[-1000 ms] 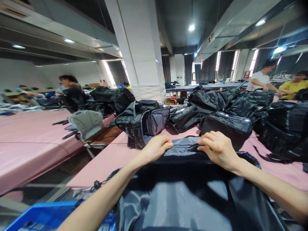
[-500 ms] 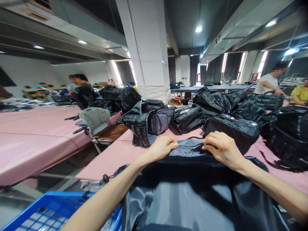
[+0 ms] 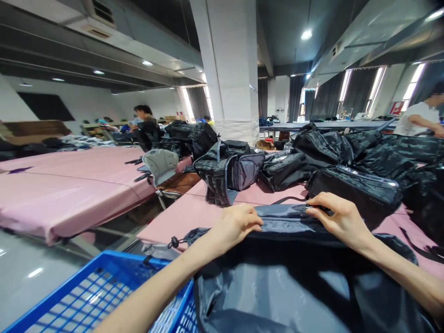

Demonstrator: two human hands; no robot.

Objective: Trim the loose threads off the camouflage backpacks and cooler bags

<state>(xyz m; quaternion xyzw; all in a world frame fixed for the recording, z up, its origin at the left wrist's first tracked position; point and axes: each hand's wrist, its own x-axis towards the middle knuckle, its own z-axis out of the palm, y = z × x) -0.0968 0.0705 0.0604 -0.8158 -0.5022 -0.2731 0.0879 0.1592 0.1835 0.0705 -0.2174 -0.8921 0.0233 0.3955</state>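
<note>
- Clearly, both hands are on the far rim of the open bag (image 3: 277,286), which gapes below the fingers and towards the wearer; its bottom edge runs out of view.
- The left hand (image 3: 239,222) has its fingers curled over the grey strip (image 3: 286,219) along that rim, gripping it; how the thumb sits underneath I can't make out.
- The right hand (image 3: 338,215) pinches the strip's other end between thumb and forefinger, with a small dark piece at the tips, too small for me to name.
- Between the two sets of fingers the strip lies creased, and deep shadow below it swallows part of the lining.
- Just beyond the right fingers sits a dark bag (image 3: 350,189), its lower part hidden by that hand.
- Past the left fingers, a grey-lined bag (image 3: 217,178) stands on the pink table (image 3: 173,222).
- Nearer than the left fingers and off to their left is a blue crate (image 3: 121,262), partly covered by the forearm and cut off below.
- Far to the right of the fingers, a person in a white shirt (image 3: 416,118) is cropped by the view's edge.
</note>
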